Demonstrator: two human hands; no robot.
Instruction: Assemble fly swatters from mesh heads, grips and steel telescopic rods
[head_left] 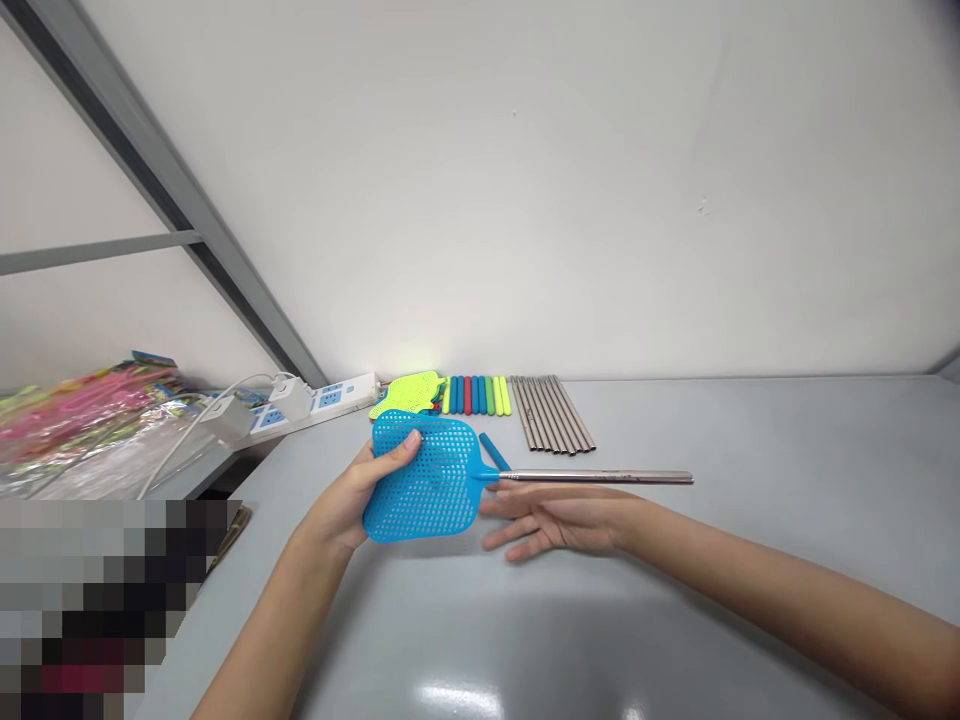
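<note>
My left hand point(360, 492) is closed on the blue mesh head of a fly swatter point(427, 490), thumb on top and fingers behind it. A metal tube point(600, 477) is joined to the neck of the head and points right. Just under that tube my right hand point(559, 520) is open, its fingers stretched out towards the left; whether it touches the tube I cannot tell. Behind the swatter's neck lies a loose blue handle grip point(493, 450), partly hidden.
Along the wall lie a stack of yellow-green swatter heads point(409, 393), a row of coloured grips point(476, 395) and several metal tubes point(551, 412). A white power strip point(330, 400) with plugs and cables is at the left, beside plastic-wrapped goods point(97, 420).
</note>
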